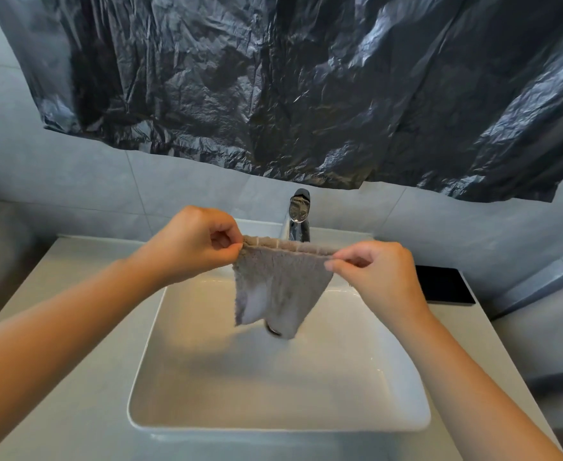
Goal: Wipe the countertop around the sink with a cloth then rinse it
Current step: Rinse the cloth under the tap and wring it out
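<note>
A small grey fluffy cloth [280,284] hangs spread out above the white rectangular sink [180,424]. My left hand [190,244] pinches its upper left corner and my right hand [373,271] pinches its upper right corner, so the top edge is stretched between them. The cloth's lower end dangles over the drain, which it partly hides. Behind the cloth stands a chrome tap [297,217]; no water stream is visible. The pale grey countertop [84,327] surrounds the sink on all sides.
A flat black object [443,284] lies on the countertop at the back right. Crumpled black plastic sheeting [290,88] covers the wall above the tap. Grey wall tiles [74,181] run behind the counter.
</note>
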A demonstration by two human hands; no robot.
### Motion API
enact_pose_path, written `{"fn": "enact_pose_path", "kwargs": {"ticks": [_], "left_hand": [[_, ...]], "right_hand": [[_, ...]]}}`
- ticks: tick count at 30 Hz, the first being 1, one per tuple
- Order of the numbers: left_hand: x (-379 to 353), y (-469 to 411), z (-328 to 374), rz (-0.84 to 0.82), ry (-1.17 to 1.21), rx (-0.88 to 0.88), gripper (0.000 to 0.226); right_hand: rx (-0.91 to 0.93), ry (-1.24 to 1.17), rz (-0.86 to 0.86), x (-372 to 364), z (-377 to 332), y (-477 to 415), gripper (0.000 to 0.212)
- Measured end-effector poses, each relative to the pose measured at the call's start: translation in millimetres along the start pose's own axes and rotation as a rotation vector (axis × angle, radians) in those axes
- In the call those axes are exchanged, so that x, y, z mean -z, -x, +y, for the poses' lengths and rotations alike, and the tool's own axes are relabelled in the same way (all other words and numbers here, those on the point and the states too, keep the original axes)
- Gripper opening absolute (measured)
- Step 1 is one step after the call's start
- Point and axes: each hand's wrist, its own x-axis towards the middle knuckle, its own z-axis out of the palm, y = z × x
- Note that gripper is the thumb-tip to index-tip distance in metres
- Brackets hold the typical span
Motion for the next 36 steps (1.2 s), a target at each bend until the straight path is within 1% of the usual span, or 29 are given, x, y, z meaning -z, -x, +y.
{"fn": "enact_pose_path", "kwargs": {"ticks": [1,3,5,7,8,9,10,11,12,14,15,16,20,22,25,27,29,31,33,34,35,36], "left_hand": [[-1,0,1,0.038,0.008,-0.005,0.011],[-3,1,4,0.060,0.068,0.009,0.017],[-6,1,6,0.024,0.091,0.018,0.025],[-9,-1,7,-0.036,-0.062,-0.035,0.023],[-11,-3,7,-0.051,-0.126,-0.043,0.022],[-12,-4,7,-0.044,-0.139,-0.010,0.021],[-14,-6,7,-0.033,-0.097,0.072,0.019],[-15,-8,10,-0.015,0.017,0.197,0.017],[-15,-10,13,0.006,0.204,0.359,0.014],[-18,-13,24,0.023,0.663,0.672,0.009],[-20,-14,28,0.038,0.803,0.752,0.008],[-23,-14,32,0.050,0.869,0.785,0.008],[-38,-12,47,0.060,1.000,0.770,0.007],[-40,-11,51,0.042,1.019,0.750,0.007],[-39,-9,51,-0.023,1.005,0.650,0.006],[-36,-7,50,-0.067,0.948,0.596,0.017],[-35,-7,47,-0.078,0.842,0.578,0.025],[-34,-8,43,-0.077,0.832,0.580,0.021],[-30,-10,41,-0.086,0.888,0.599,0.018],[-27,-13,41,-0.088,0.915,0.610,0.018],[-23,-16,40,-0.089,0.939,0.617,0.017],[-19,-19,41,-0.090,0.963,0.620,0.016]], "right_hand": [[0.030,-0.010,0.052,0,-3,0,0.012],[0.084,0.028,0.077,2,-6,-2,0.018],[0.132,0.125,0.018,4,-5,-5,0.019],[0.138,0.232,-0.066,4,-3,-9,0.008],[0.115,0.249,-0.102,4,-2,-9,0.009],[0.084,0.233,-0.129,3,1,-9,0.012],[0.040,0.192,-0.143,2,2,-8,0.014],[-0.020,0.120,-0.143,2,2,-8,0.016],[-0.087,0.017,-0.129,1,2,-6,0.018],[-0.206,-0.217,-0.073,-3,-5,-4,0.019],[-0.232,-0.303,-0.062,-6,-11,-3,0.019],[-0.224,-0.355,-0.068,-9,-17,-1,0.019],[-0.068,-0.419,-0.177,-27,-30,9,0.016],[-0.075,-0.480,-0.196,-31,-28,10,0.012],[-0.104,-0.568,-0.243,-29,-22,11,0.015],[-0.097,-0.600,-0.294,-28,-18,14,0.020],[-0.068,-0.608,-0.346,-29,-13,17,0.025],[-0.099,-0.657,-0.343,-26,-9,17,0.027],[-0.173,-0.685,-0.263,-26,1,16,0.024],[-0.201,-0.642,-0.233,-27,8,16,0.020],[-0.228,-0.571,-0.249,-30,14,18,0.021],[-0.258,-0.513,-0.319,-37,19,21,0.036]]}}
